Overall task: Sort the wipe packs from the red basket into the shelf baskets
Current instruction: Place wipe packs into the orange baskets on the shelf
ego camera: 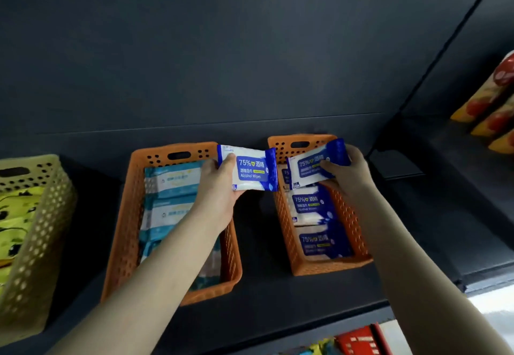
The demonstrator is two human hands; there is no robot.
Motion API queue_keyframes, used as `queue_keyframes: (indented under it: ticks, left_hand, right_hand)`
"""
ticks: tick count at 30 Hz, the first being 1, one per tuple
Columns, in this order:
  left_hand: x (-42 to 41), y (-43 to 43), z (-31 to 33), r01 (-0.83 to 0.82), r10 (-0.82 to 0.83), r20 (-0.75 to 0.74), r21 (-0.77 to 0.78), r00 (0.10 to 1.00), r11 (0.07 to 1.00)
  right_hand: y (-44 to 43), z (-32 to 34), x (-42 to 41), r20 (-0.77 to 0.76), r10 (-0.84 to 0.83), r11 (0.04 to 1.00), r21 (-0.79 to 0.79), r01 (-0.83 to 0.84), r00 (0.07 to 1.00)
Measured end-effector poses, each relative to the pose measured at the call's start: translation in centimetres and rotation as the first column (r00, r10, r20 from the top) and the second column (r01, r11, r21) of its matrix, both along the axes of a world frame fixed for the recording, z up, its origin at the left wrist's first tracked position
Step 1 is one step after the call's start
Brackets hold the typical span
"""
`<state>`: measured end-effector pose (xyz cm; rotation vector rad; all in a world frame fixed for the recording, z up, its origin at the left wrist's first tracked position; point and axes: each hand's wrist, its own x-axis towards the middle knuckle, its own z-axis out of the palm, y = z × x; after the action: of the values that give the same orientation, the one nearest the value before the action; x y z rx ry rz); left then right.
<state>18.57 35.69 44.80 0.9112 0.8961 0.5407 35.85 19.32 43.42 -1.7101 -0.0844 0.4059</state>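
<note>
Left hand grips a blue-and-white alcohol wipe pack, thumb on its face, held in the air between the two orange baskets. Right hand pinches a second blue pack over the far end of the right orange basket, which holds more blue packs. Left orange basket holds light teal packs. Beige basket at far left holds yellow-green packs. Red basket edge shows at bottom, below the dark shelf.
</note>
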Motion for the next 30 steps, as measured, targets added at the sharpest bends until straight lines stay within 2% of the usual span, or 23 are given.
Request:
queue_keyframes:
  ticks: [5, 8, 9, 16, 18, 20, 21, 23, 25, 28, 30]
  left_hand:
    - [1.8, 0.8, -0.7, 0.005, -0.004, -0.033, 0.04, 0.999, 0.999]
    - [2.0, 1.2, -1.1, 0.02, -0.018, -0.04, 0.049, 0.999, 0.999]
    - [2.0, 1.2, -1.2, 0.024, -0.022, -0.044, 0.056, 0.999, 0.998]
    - [1.5, 0.9, -1.0, -0.029, 0.028, 0.07, 0.022, 0.997, 0.999]
    - [1.5, 0.8, -0.8, -0.01, 0.01, 0.1, 0.004, 0.995, 1.0]
    - [1.8, 0.4, -0.5, 0.032, -0.029, 0.115, -0.023, 0.993, 0.999]
    - [2.0, 0.1, -0.4, 0.064, -0.06, 0.122, -0.03, 0.991, 0.997]
    - [2.2, -1.0, -0.3, 0.139, -0.135, 0.15, -0.017, 0.98, 0.99]
    - [2.4, -1.9, -0.5, 0.204, -0.211, 0.134, 0.066, 0.968, 0.977]
    - [2.3, -2.8, -1.2, 0.253, -0.264, 0.023, 0.214, 0.964, 0.944]
    - [2.2, -3.2, -1.8, 0.326, -0.318, -0.072, 0.196, 0.945, 0.925]
  right_hand:
    - [2.3, -2.7, 1.2, -0.05, 0.02, 0.992, -0.124, -0.026, 0.999]
    - [2.5, -4.0, 0.8, 0.197, 0.119, 0.897, -0.442, -0.02, 0.973]
    - [2.4, -4.3, 0.8, 0.269, 0.166, 0.864, -0.504, -0.008, 0.949]
    - [2.6, -3.3, 0.8, 0.431, 0.273, 0.808, -0.588, 0.038, 0.86]
    - [2.3, -1.8, 0.6, 0.336, 0.274, 0.871, -0.483, -0.085, 0.901]
    - [1.9, -0.1, -0.4, 0.027, 0.368, 0.922, -0.14, -0.361, 0.93]
    - [1.6, 0.4, -0.9, -0.093, 0.434, 0.901, 0.019, -0.434, 0.896]
    - [1.2, 1.2, -2.0, -0.197, 0.501, 0.865, 0.153, -0.478, 0.843]
    - [0.5, 1.8, -2.5, -0.164, 0.472, 0.88, 0.143, -0.453, 0.866]
    - [-2.1, 2.1, -2.2, -0.049, 0.393, 0.918, 0.081, -0.389, 0.918]
    - [-4.7, 2.5, -1.9, 0.015, 0.357, 0.933, -0.046, -0.356, 0.934]
